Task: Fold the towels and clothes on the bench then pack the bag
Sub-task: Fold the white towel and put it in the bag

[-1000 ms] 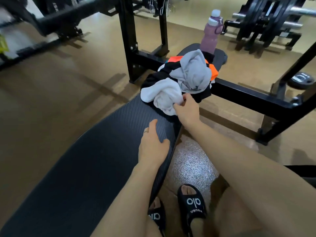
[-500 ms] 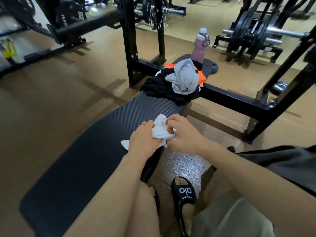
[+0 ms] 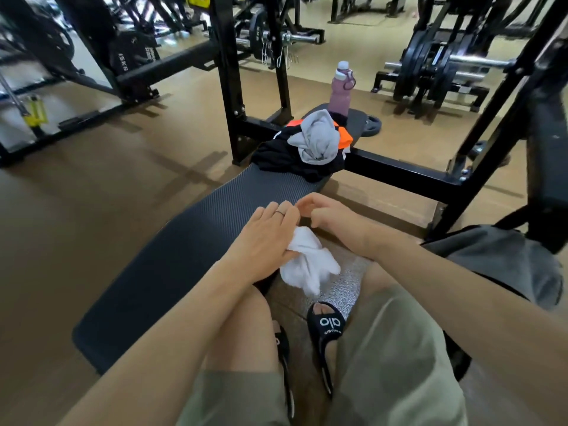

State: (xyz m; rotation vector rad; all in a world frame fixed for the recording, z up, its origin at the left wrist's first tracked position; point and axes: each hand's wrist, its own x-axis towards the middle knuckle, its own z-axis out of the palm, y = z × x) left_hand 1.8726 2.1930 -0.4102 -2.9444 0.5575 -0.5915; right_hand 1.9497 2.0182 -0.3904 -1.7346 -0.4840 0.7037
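Person seated by black bench. Left hand lies palm down w/ fingers straight, pressing the top of a white towel at bench's right edge; most of towel hangs off the edge over the floor, crumpled. Right hand just beside the left, fingers loosely curled, holding nothing, not touching towel. Farther up the bench: pile of black clothes w/ grey towel on top, orange garment under it. Pink bottle stands at far end. Grey bag at right, near right forearm.
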